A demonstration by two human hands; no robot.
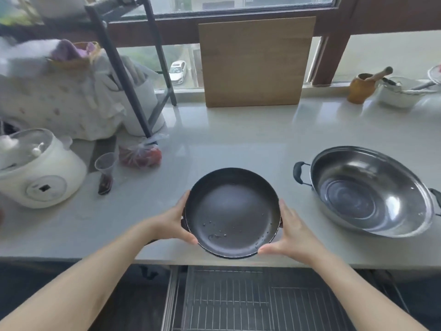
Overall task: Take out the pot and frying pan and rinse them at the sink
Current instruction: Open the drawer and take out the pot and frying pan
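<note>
Frying pan (232, 212) between both hands

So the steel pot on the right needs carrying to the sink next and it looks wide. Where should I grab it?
Probably by its two black loop handles, one hand from each side. The stainless steel pot sits upright on the counter, its left handle clear of the frying pan; the right handle is partly cut off by the frame.

No legible text, label, brand or number anywhere. Dark square mark on front dial of white rice cooker (35, 173) (too blurred to read, possibly a logo).
</note>
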